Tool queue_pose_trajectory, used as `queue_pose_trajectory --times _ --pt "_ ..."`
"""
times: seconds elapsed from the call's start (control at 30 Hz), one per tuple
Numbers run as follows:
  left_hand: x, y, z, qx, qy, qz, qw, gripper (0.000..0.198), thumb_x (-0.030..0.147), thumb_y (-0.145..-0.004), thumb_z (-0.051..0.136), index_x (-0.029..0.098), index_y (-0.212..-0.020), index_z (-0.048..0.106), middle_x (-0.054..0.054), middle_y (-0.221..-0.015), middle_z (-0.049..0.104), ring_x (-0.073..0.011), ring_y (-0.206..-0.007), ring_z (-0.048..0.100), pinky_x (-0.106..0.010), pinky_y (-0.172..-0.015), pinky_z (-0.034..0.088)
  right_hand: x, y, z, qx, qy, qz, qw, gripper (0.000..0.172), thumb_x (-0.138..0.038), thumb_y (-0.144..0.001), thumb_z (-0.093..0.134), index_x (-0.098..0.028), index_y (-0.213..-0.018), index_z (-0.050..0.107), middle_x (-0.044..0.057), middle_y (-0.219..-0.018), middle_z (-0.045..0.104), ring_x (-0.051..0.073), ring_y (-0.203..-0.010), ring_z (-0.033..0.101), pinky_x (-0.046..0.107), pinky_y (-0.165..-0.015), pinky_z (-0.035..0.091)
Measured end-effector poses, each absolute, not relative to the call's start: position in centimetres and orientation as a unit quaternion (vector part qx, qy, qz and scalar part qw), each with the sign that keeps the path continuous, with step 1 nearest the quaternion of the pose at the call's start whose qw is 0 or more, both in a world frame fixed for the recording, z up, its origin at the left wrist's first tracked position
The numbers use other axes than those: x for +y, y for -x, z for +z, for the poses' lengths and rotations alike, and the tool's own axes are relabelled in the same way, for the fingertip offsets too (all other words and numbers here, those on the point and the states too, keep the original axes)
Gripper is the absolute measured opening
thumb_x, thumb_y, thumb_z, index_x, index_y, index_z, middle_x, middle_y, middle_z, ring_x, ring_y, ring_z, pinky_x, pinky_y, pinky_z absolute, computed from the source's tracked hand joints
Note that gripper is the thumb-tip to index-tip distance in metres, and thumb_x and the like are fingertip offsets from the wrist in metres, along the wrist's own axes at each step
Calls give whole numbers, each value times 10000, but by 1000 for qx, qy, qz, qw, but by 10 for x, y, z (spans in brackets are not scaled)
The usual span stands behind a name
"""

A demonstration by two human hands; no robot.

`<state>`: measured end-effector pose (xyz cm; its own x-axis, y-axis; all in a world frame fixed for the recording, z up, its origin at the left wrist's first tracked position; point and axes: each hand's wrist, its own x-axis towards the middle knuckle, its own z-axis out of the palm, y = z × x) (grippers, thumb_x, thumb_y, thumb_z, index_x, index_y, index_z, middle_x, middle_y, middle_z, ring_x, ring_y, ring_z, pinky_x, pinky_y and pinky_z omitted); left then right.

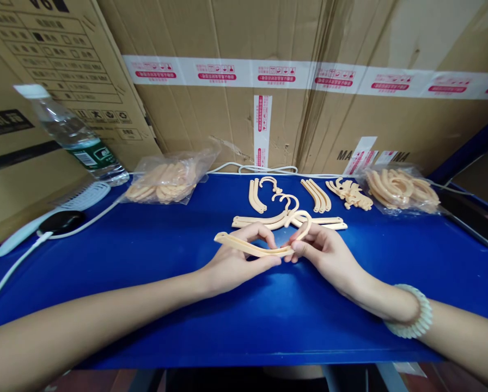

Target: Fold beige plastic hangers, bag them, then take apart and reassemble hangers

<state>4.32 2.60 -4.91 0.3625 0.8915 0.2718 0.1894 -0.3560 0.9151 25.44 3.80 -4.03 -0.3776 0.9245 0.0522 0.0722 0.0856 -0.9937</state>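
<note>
My left hand [244, 260] is closed on a long, curved beige arm piece [244, 245], which points to the left. A beige hook [305, 220] is pinched in my right hand [323, 247], its curve rising above the fingers. The hook's lower end meets the inner end of the arm piece between my fingertips; how they join is hidden. Just behind my hands lie beige hanger-like pieces [260, 220] with their hooks upright or leaning.
Loose curved strips [315, 196], a pile of small parts [352, 193] and plastic bags [166, 179] of pieces line the back. At left are a water bottle [80, 136], a hairbrush [80, 198] and a black device [62, 222]; a phone [473, 218] lies right.
</note>
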Motion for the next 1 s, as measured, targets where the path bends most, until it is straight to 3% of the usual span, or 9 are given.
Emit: queue_pose_trajectory --times 0.13,0.3,0.53,0.63,0.7,0.77,0.87,1.0 --pt "27 -46 -51 382 -677 427 462 171 305 -812 746 201 -847 614 -2 -797 675 -143 -682 638 -247 -609 497 36 -254 -35 -637 398 523 402 261 -465 -817 764 -237 -812 638 2 -661 675 181 -616 653 340 -649 577" --pt "31 -49 -54 374 -585 482 534 277 288 -741 807 185 -853 575 13 -758 657 -136 -627 663 -271 -639 570 33 -252 -31 -693 389 438 420 231 -437 -796 789 -235 -734 696 39 -821 691 207 -781 647 335 -692 548" --pt "32 -51 -53 354 -595 421 585 223 248 -772 791 151 -862 611 -15 -805 697 -146 -725 700 -258 -700 588 32 -248 -40 -660 359 541 377 311 -459 -790 814 -170 -799 700 26 -729 686 127 -569 586 274 -566 523" --pt "32 -51 -52 357 -571 418 610 253 218 -739 816 150 -839 594 -15 -767 719 -154 -716 718 -253 -698 593 42 -255 -33 -669 336 548 374 313 -455 -828 778 -172 -934 695 24 -740 697 137 -570 619 285 -579 545" --pt "32 -51 -51 367 -551 428 616 275 208 -724 829 152 -835 583 -10 -757 727 -147 -700 722 -244 -692 596 57 -268 -23 -713 349 466 391 309 -437 -886 712 -180 -1055 688 34 -783 706 162 -629 646 307 -614 553" --pt "31 -51 -51 372 -539 441 614 279 209 -727 830 153 -842 582 0 -737 723 -136 -681 718 -233 -685 594 78 -288 -14 -790 379 283 390 244 -382 -928 650 -180 -1051 712 74 -888 722 207 -770 660 344 -689 546" --pt "30 -51 -51 372 -535 450 610 281 220 -740 827 153 -866 586 7 -720 719 -129 -661 712 -223 -665 591 113 -318 -10 -880 392 19 266 155 -236 -892 635 -166 -945 762 121 -905 711 300 -918 617 470 -849 502" --pt "29 -52 -49 371 -541 448 607 269 221 -754 818 155 -864 581 3 -722 725 -119 -651 701 -217 -666 584 141 -338 -21 -913 374 -14 163 192 -140 -860 607 -158 -942 779 138 -984 703 302 -930 619 477 -877 497"
